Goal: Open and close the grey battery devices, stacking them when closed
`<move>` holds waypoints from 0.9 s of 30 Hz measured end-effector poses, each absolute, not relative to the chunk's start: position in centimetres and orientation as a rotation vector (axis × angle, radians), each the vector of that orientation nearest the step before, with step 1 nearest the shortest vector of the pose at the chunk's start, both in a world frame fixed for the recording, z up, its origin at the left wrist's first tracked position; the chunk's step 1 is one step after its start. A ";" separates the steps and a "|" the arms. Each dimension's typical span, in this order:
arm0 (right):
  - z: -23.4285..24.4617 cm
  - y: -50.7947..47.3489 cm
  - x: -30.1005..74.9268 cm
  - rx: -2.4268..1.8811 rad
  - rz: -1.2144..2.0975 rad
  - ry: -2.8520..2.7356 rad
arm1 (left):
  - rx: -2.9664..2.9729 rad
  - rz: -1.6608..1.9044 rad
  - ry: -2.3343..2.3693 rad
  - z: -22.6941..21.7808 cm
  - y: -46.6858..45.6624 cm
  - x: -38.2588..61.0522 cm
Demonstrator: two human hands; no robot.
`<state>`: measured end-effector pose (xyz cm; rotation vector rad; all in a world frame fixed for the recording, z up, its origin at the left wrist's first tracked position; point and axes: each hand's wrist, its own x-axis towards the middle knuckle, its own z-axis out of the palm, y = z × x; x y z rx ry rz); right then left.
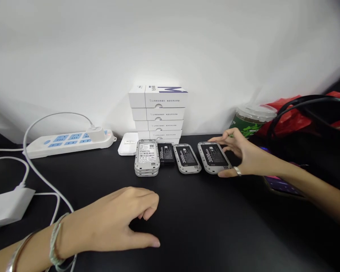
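My right hand grips a grey pocket-sized device by its edges, thumb at the near side and fingertips at the far side. The device's back is off, and a black battery marked 3000mAh sits inside. Just left of it lies a matching device, also with a battery in it. Further left are a loose black battery and a stack of open-backed devices, the top one showing a label instead of a battery. My left hand hovers over the near table, thumb and curled fingers apart, holding nothing.
White boxes are stacked against the wall, with white covers beside them. A power strip, a white adapter and cables occupy the left. At right are a lidded green cup, a red bag and a phone.
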<state>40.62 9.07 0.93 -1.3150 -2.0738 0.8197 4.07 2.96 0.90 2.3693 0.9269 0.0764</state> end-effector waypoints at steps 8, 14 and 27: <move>-0.8 11.6 40.7 -1.333 0.924 -2.123 | 2.276 0.049 0.891 0.8 3.2 4.3; -0.4 11.6 40.3 -1.342 1.019 -2.181 | 2.309 0.048 0.895 0.9 2.8 4.4; -1.0 2.8 37.3 -1.246 0.778 -2.042 | 2.527 0.462 1.210 3.1 10.7 1.8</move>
